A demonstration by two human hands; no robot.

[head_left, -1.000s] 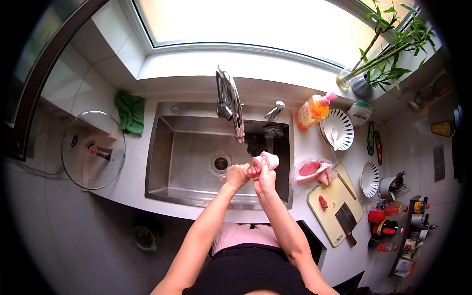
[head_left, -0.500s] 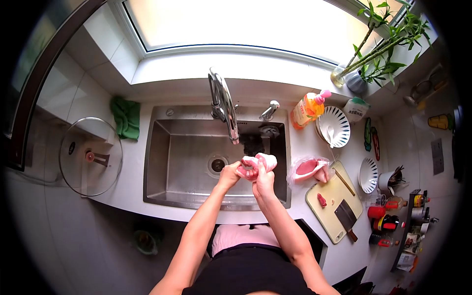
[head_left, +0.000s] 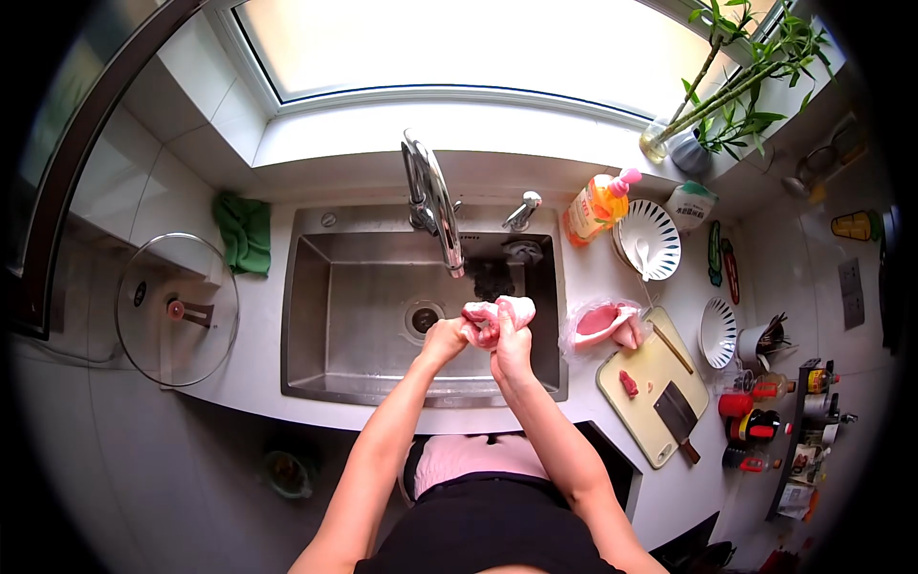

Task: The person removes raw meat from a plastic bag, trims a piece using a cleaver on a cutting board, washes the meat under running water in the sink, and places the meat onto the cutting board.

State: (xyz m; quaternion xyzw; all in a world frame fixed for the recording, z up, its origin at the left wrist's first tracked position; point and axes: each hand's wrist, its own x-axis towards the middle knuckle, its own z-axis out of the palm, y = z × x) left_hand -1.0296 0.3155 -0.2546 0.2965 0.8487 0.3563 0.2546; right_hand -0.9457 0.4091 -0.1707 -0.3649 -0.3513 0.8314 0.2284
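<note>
Both of my hands hold a piece of raw pink meat (head_left: 490, 316) above the right half of the steel sink (head_left: 368, 287). My left hand (head_left: 444, 342) is closed round its left end. On the right, my right hand (head_left: 513, 342) grips it from below, with the thumb lying up along the meat. The piece is folded and bunched between the two hands. Behind it stands the chrome faucet (head_left: 435, 201), its spout ending just up and left of the meat; I see no water running. The drain (head_left: 423, 319) lies left of my hands.
Right of the sink are more raw meat in a plastic bag (head_left: 602, 325) and a cutting board (head_left: 636, 411) with a cleaver (head_left: 674, 416) and a meat scrap (head_left: 628, 384). Farther back stand a soap bottle (head_left: 598, 209) and patterned bowls (head_left: 660, 230). A glass lid (head_left: 177, 325) and green cloth (head_left: 243, 232) are left.
The meat has been squeezed or folded a little between my hands and looks more bunched. Both hands keep their grip in nearly the same place, and the view has shifted slightly.
</note>
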